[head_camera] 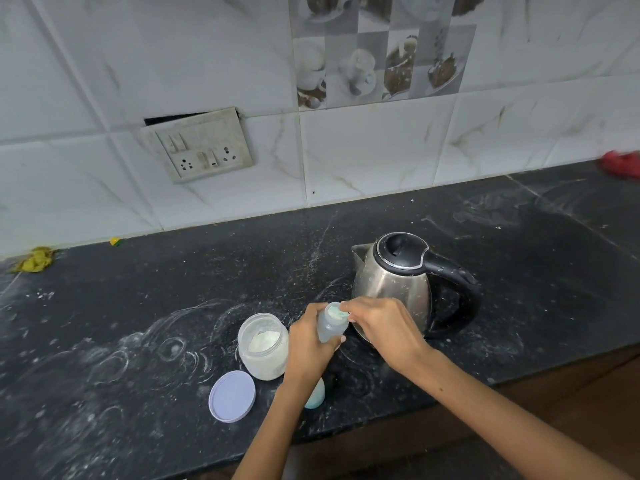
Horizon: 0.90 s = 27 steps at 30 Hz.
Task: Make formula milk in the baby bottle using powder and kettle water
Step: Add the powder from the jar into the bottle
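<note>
My left hand [308,344] grips a small translucent baby bottle [331,323] and holds it tilted above the black counter. My right hand [381,323] pinches a light green scoop [337,312] at the bottle's open mouth. An open glass jar of white powder [263,346] stands just left of my left hand. Its round lilac lid [232,395] lies flat in front of it. A steel kettle [394,282] with a black lid and handle stands right behind my right hand. The bottle's teat cap [316,394] peeks out from under my left wrist.
The black stone counter [138,306] is dusted with white powder smears. A switch and socket plate [204,147] sits on the tiled wall. A yellow cloth [34,259] lies at the far left, a red object [621,163] at the far right. The counter's front edge runs under my forearms.
</note>
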### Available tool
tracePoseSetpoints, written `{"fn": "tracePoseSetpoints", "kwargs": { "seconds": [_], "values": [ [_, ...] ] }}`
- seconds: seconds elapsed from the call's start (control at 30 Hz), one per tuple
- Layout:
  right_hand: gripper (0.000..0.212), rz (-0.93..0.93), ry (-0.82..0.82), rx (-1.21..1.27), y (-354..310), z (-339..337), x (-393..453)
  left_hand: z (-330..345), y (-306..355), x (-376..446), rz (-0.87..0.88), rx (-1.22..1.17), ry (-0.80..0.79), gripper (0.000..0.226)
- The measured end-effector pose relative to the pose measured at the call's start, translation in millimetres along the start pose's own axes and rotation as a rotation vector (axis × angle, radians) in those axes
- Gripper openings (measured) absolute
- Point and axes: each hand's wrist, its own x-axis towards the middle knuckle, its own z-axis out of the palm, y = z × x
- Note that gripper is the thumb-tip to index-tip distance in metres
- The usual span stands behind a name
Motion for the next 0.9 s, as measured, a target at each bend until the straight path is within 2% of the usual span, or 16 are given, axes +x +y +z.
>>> {"fn": "tracePoseSetpoints", "kwargs": {
  "seconds": [0.1, 0.17, 0.23, 0.37, 0.47, 0.53, 0.7, 0.83, 0.9],
  "values": [
    [0.012, 0.138, -0.077, -0.111, -3, -1, 4, -2, 3, 2, 0.022, 0.040, 0.008, 0.054],
    [0.015, 0.208, -0.108, -0.200, -5, -4, 7, -2, 4, 2, 0.028, 0.063, 0.008, 0.054],
    [0.015, 0.171, -0.130, -0.220, -3, -4, 7, -1, 5, 2, 0.022, 0.047, 0.020, 0.054],
    [0.022, -0.038, -0.130, -0.166, 9, -4, -2, -6, 3, 3, -0.016, -0.031, 0.013, 0.056],
    [0.029, -0.142, -0.012, -0.042, 13, -10, -8, -9, 4, 3, -0.015, -0.056, -0.015, 0.057],
    [0.017, -0.189, 0.063, -0.038, 14, -9, -13, -9, 6, 1, -0.011, -0.074, -0.020, 0.057],
    [0.038, -0.187, 0.098, 0.047, 12, -6, -17, -11, 6, -2, -0.008, -0.088, -0.019, 0.055],
    [0.036, -0.087, 0.082, 0.103, 16, -9, -11, -10, 6, -4, 0.000, -0.050, -0.022, 0.055],
    [0.035, -0.104, 0.109, 0.091, 17, -8, -10, -9, 6, -6, -0.005, -0.066, -0.028, 0.054]
  ]
}}
